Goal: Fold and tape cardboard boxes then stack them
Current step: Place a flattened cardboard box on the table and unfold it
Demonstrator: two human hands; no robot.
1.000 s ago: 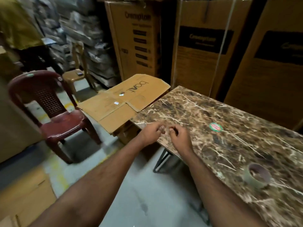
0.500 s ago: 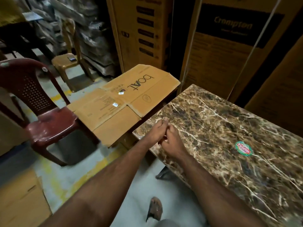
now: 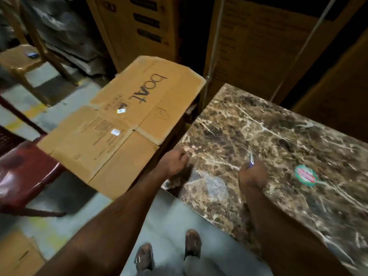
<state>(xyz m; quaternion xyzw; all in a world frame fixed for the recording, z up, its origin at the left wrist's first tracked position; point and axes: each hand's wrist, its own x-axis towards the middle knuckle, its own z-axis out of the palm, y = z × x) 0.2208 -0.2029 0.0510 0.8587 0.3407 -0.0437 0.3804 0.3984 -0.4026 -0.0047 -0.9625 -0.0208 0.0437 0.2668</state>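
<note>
A flattened brown cardboard box [image 3: 121, 124] printed "boAt" lies on a stack left of the marble-patterned table [image 3: 278, 148]. My left hand [image 3: 176, 163] hovers with curled fingers at the table's near left corner, just right of the box's edge, and holds nothing I can see. Over the tabletop, my right hand [image 3: 253, 174] grips a small thin tool [image 3: 251, 159] with a pale tip that sticks up from the fist. The tape roll is out of view.
A dark red plastic chair [image 3: 22, 172] stands at the left, a tan chair [image 3: 22, 58] behind it. Tall printed cartons [image 3: 258, 46] wall in the back. A round sticker [image 3: 305, 175] marks the tabletop. My feet [image 3: 169, 253] are on the grey floor below.
My hands, joined together at the table corner before, have parted: the right moved right with the small tool, the left stayed near the corner. The view has tilted down and closer.
</note>
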